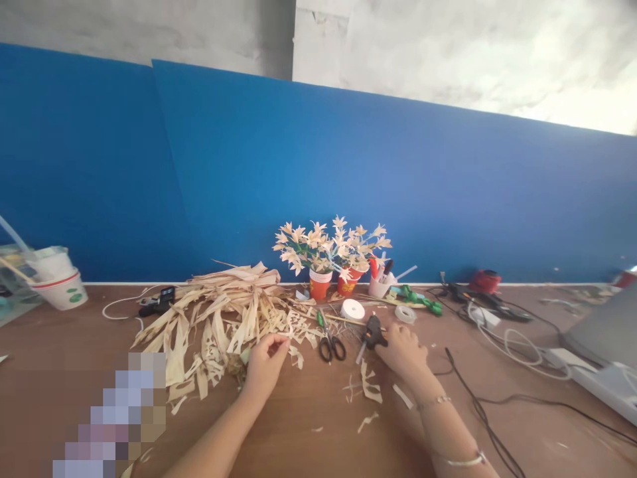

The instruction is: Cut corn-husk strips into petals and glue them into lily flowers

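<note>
The left hand [267, 364] is over the desk [298, 431] at the front edge of a loose heap of dry, pale husks [249, 292], its thumb and forefinger drawn close together beside a thin pale strip [290, 324]; I cannot tell whether that grip pinches the strip. The right hand [405, 348] is on the other side of the scissors [332, 348], its fingers bent at a black glue gun [373, 332]; whether its grip is clamped on the gun or only rests against it, I cannot tell. The scissors lie between the two hands, with a white roll [348, 313] just behind them. Farther back, two red paper cups, the left cup [319, 288] and the right cup [347, 284], stand upright side by side, bearing pale star-shaped flowers [318, 237]. Husk scraps [371, 385] are scattered in front of the gun.
</note>
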A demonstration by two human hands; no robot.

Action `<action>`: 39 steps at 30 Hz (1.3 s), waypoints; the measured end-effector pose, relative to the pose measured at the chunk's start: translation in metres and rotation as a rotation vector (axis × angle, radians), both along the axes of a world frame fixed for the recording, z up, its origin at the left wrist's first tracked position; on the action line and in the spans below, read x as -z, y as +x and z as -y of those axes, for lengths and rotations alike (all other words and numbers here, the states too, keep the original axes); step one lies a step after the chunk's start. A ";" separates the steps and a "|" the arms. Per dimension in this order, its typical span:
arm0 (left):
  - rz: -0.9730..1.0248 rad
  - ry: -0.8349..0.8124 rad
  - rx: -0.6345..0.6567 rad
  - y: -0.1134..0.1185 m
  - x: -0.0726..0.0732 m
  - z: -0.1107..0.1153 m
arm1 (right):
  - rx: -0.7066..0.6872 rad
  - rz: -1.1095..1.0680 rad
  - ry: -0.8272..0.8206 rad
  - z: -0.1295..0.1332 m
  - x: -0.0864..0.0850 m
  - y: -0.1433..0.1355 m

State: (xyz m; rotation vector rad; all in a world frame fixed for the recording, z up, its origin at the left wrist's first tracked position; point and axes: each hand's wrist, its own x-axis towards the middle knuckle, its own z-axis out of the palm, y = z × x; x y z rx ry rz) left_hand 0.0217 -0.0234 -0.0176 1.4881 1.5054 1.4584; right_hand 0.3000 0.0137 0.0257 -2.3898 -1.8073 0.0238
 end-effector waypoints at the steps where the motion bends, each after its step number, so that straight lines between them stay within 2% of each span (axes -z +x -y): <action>1: 0.007 -0.001 -0.003 0.000 0.000 0.000 | -0.035 0.018 0.068 0.002 -0.003 -0.008; 3: 0.023 -0.004 -0.011 0.001 -0.001 0.000 | -0.221 -0.044 0.153 0.007 -0.010 -0.030; 6: 0.051 0.002 -0.023 0.002 -0.002 0.001 | -0.659 -0.199 0.131 0.015 -0.014 -0.072; 9: 0.073 0.006 -0.018 0.002 -0.003 0.001 | -0.856 -0.191 0.099 0.018 -0.009 -0.110; 11: 0.080 0.009 -0.016 0.002 -0.003 0.001 | -0.855 -0.172 0.067 0.015 -0.001 -0.127; 13: 0.080 0.011 -0.018 0.002 -0.004 0.000 | -0.790 -0.216 0.058 0.009 0.008 -0.137; 16: 0.076 0.007 -0.015 0.002 -0.004 0.000 | -0.682 -0.301 0.056 0.000 0.022 -0.141; 20: 0.064 0.001 -0.014 0.002 -0.004 0.001 | -0.687 -0.371 0.080 -0.005 0.034 -0.141; 24: 0.057 -0.017 -0.007 0.002 -0.004 0.001 | -0.756 -0.486 0.215 -0.003 0.034 -0.139; 28: 0.058 -0.027 -0.006 0.001 -0.005 0.001 | -0.693 -0.792 0.357 -0.001 0.029 -0.137; 31: 0.044 -0.017 -0.012 0.000 -0.004 0.001 | -0.697 -0.946 0.448 0.001 0.028 -0.138; 39: 0.051 -0.017 0.009 -0.001 -0.001 0.000 | -0.728 -1.129 0.417 0.011 0.025 -0.146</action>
